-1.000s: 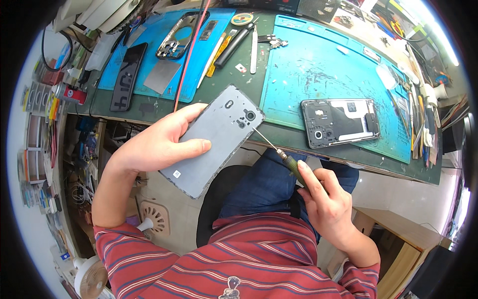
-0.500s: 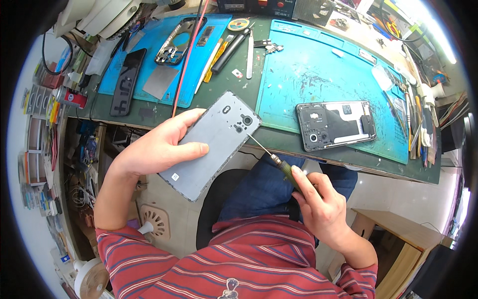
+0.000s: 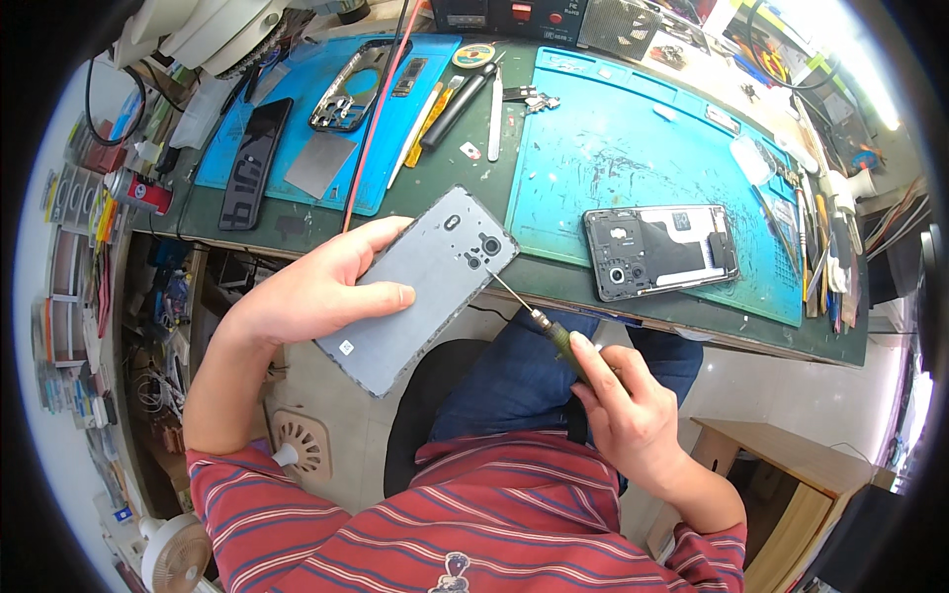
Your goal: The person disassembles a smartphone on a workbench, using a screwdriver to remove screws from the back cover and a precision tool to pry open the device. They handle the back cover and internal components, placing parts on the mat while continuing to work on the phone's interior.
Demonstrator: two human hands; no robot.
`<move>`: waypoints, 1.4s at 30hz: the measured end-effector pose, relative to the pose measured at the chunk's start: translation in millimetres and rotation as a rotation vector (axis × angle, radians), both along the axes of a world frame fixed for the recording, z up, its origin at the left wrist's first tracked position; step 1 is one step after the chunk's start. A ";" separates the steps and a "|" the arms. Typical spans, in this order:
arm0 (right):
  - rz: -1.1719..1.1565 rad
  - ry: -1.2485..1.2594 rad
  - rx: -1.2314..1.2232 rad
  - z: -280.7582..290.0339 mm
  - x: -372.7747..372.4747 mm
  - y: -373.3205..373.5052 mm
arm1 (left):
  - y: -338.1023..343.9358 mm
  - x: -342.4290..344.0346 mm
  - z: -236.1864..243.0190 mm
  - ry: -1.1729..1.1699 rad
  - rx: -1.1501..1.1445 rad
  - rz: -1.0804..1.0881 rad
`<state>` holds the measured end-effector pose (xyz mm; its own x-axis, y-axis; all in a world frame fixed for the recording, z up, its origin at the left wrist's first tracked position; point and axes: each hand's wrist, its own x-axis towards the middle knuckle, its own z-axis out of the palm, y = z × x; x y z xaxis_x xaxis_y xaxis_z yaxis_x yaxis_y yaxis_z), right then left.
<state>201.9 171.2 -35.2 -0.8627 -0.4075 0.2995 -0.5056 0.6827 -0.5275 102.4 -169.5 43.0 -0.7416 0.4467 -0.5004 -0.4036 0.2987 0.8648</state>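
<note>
My left hand point(image 3: 341, 282) grips a grey phone back cover point(image 3: 425, 287), thumb across its outer face and fingers behind it. The cover is tilted, its camera holes toward the upper right and its edges rough and dark. In my right hand point(image 3: 628, 400) is a green-handled tool point(image 3: 561, 341) with a thin metal tip. That tip meets the cover just beside the camera holes; whether it presses in I cannot tell. To the right, an opened phone point(image 3: 660, 252) lies on the blue work mat point(image 3: 583, 148) with its inner parts showing.
On the left blue mat point(image 3: 341, 193) are a phone frame point(image 3: 348, 97), a grey sheet point(image 3: 320, 164) and a dark phone point(image 3: 255, 163). Tweezers point(image 3: 495, 119) and a black pen-shaped tool point(image 3: 458, 107) lie between the mats. A red cable point(image 3: 368, 128) crosses the left mat. Several tools stand far right.
The tool tip has shifted slightly down and left along the cover by the camera holes, my right hand moving with it. My left hand keeps its hold on the cover.
</note>
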 end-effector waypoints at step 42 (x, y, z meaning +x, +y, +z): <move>0.099 -0.002 -0.025 -5.4 15.7 -6.5 | 7.2 -0.9 -5.2 0.023 0.024 0.027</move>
